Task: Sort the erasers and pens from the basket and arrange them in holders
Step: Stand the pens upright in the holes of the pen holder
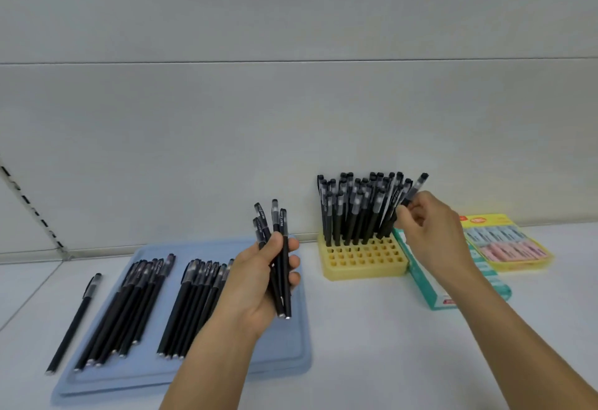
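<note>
Our right hand (424,222) pinches one black pen (415,190) at its lower barrel, cap end up and leaning toward the upper right. It sits at the right rear corner of the yellow pen holder (365,259), touching or just beside the pens already standing there (356,209). The relation that matters is the pen's long axis against the holder's sockets. The sockets open straight up, while our pen tilts away to the right, so we judge it has to come upright with its hidden lower tip over a free hole. The back rows look full, and the open holes we can see lie in the front rows, toward us and to the left of the hand.

Our left hand (259,283) grips a small bundle of pens (278,257), caps up, held above the blue tray (284,361). It is left of the holder and well apart from the right hand, which is clearly the nearer one to the sockets.

More pens lie in two groups (155,306) on the tray, and a single pen (76,315) rests on the table (388,345) left of it. A green box (430,286) and a yellow pack of erasers (508,243) sit to the right of the holder.
</note>
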`<state>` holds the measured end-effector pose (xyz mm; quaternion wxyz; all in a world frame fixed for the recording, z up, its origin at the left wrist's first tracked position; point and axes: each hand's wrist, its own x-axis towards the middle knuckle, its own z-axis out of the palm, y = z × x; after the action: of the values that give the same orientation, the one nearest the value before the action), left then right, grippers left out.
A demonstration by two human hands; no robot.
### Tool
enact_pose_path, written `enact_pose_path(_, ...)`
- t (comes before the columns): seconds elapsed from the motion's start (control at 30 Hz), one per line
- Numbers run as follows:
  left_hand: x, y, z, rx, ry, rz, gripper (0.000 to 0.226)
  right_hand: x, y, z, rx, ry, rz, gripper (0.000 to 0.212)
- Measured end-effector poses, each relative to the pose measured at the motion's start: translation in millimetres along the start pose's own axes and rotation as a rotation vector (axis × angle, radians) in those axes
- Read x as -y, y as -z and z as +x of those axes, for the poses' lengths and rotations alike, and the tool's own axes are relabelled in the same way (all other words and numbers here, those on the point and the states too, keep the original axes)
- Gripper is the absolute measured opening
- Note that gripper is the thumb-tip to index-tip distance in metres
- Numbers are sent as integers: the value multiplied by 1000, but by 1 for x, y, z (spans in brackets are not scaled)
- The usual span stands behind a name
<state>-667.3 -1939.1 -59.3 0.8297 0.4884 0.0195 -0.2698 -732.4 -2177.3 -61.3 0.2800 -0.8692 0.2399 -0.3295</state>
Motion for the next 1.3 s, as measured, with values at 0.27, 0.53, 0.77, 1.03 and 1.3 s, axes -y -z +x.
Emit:
enact_pose_path(0.27, 6, -5, -11, -28, -32, 69, 27, -10, -27, 8, 155, 19, -238, 16)
enact_pose_path(0.53, 14, -13, -14, 2, -55, 108, 28, 20, -10, -14, -21, -6, 65, 36)
enact_pose_path(0.77, 28, -35, -12, 172, -70, 264, 26, 64, -13, -39, 524, -64, 633, 16)
enact_pose_path(1.03, 28, -24, -6, 50, -11, 105, 24, 13, 30, -4, -135, -58, 384, 18)
enact_pose_path(1.3, 28, -19, -10, 56, -16, 91, 26, -9, 9, 10, -42, 72, 73, 21)
